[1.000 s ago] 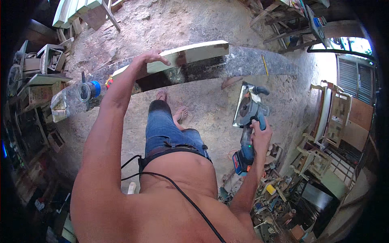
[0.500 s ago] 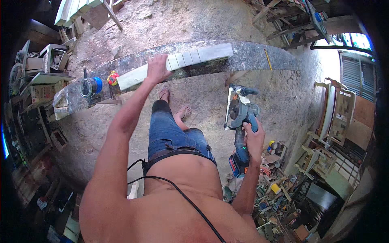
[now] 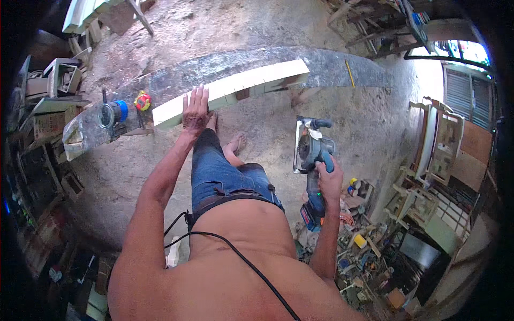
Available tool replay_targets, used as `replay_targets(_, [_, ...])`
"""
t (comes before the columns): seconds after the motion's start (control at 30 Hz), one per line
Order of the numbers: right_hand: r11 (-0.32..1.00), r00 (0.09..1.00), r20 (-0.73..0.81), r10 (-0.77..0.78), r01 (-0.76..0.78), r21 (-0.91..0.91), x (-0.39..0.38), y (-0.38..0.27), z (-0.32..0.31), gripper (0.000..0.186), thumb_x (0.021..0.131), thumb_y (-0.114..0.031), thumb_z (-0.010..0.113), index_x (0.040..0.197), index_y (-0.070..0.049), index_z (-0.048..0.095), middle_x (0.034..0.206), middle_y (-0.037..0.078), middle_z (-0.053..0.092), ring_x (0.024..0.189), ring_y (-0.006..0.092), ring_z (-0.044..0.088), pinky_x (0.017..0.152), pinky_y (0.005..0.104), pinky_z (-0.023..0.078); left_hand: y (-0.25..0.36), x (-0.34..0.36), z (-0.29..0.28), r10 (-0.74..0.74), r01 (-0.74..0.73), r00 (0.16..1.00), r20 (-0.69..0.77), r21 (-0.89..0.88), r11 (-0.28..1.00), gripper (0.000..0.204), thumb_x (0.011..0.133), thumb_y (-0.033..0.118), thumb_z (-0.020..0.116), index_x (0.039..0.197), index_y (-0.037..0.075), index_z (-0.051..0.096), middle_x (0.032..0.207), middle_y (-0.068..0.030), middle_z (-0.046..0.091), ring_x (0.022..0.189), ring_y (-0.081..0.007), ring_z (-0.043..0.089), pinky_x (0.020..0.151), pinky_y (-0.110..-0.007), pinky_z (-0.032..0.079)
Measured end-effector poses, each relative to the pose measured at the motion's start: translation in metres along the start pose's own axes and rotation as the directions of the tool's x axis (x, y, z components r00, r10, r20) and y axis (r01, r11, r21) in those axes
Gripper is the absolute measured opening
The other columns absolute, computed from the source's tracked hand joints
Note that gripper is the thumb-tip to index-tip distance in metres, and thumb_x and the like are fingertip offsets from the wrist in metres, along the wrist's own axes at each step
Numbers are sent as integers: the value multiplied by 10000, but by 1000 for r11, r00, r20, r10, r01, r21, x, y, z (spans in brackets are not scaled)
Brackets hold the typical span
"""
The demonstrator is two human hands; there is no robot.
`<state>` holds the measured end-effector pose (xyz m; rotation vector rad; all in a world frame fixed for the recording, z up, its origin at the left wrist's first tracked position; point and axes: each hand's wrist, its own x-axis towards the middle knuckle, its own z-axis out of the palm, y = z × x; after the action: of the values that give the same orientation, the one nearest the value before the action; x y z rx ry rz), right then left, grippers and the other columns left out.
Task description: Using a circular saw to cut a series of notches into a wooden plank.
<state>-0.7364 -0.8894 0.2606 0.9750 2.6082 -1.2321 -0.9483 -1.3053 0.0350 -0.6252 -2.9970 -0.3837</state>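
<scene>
A long pale wooden beam (image 3: 251,77) lies along a narrow workbench (image 3: 326,64). Several saw cuts show on its side facing me. My left hand (image 3: 196,109) rests on the left half of the beam, palm down with fingers stretched out. My right hand (image 3: 329,179) grips the handle of a cordless circular saw (image 3: 316,147). The saw hangs in the air on the near side of the bench, apart from the beam, with its base plate toward the left. A battery sits at its lower end.
Left of the beam stand a red-and-yellow tape measure (image 3: 143,100) and a round container with a blue band (image 3: 110,114). A yellow pencil (image 3: 349,73) lies on the bench's right part. Scrap and tools (image 3: 369,262) are heaped at lower right. Wooden frames (image 3: 444,144) lean at right.
The beam has been turned, bringing its cuts from the top to the side facing me. My left hand has flattened out on it. The saw remains in my right hand.
</scene>
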Motion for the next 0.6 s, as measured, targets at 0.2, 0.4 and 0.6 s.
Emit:
replay_targets(0.2, [958, 958, 93, 271, -278, 75, -3, -24, 3, 500, 990, -244, 793, 1410, 7, 689, 975, 44, 734, 760, 109, 635, 697, 315, 538, 10, -13, 10, -92, 92, 996, -21, 9, 996, 1011, 798, 258, 898, 1683, 125, 428, 1734, -126, 436, 1604, -341, 412, 1305, -586, 313])
replay_targets(0.4, [969, 967, 112, 227, -235, 69, 2, -30, 14, 485, 1003, -242, 785, 1411, -1, 680, 973, 35, 730, 708, 91, 604, 640, 294, 501, 10, -13, 11, -93, 93, 996, -14, 24, 995, 1020, 782, 256, 907, 1673, 117, 431, 1720, -130, 448, 1603, -339, 411, 1311, -594, 307])
replay_targets(0.6, [963, 958, 134, 254, -263, 59, -2, -42, 20, 479, 1018, -229, 771, 1420, 12, 670, 1096, 129, 763, 970, 188, 704, 885, 365, 565, 9, -4, 4, -81, 82, 996, -40, 5, 997, 1054, 732, 276, 941, 1648, 108, 447, 1688, -129, 484, 1563, -340, 461, 1302, -584, 333])
